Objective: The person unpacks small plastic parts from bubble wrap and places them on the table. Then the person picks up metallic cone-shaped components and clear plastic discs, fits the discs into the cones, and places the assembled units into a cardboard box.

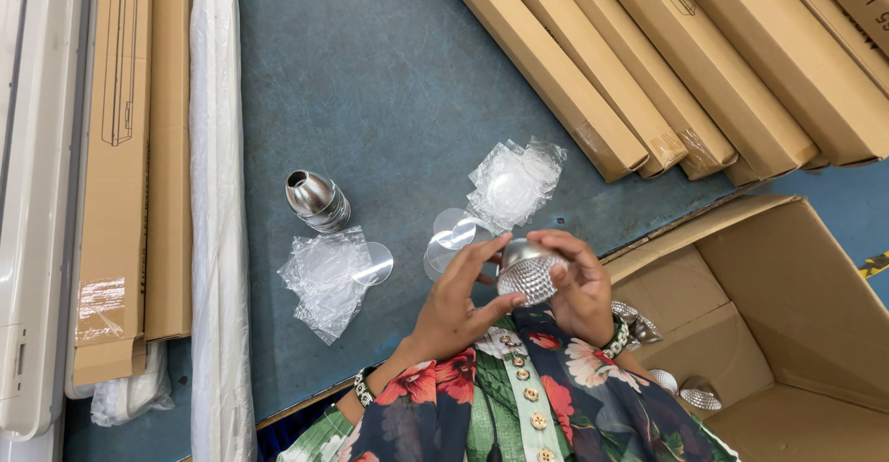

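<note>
Both hands hold a small silver faceted reflector cup (528, 270) close to my body. My left hand (458, 295) grips its left side with thumb and fingers. My right hand (582, 286) cups its right side. Just beyond the hands lie clear round plastic discs (452, 232) on the blue-grey table (389, 82). A clear plastic bag of discs (512, 184) lies further out. A second clear bag (324, 277) with a disc beside it lies to the left. A stack of silver reflector cups (318, 201) lies on its side near that bag.
Long brown cardboard boxes (648, 64) lie side by side at the upper right. More flat cartons (130, 147) and a white plastic-wrapped strip (215, 193) run along the left. An open cardboard box (787, 332) at lower right holds more silver reflector cups (699, 393).
</note>
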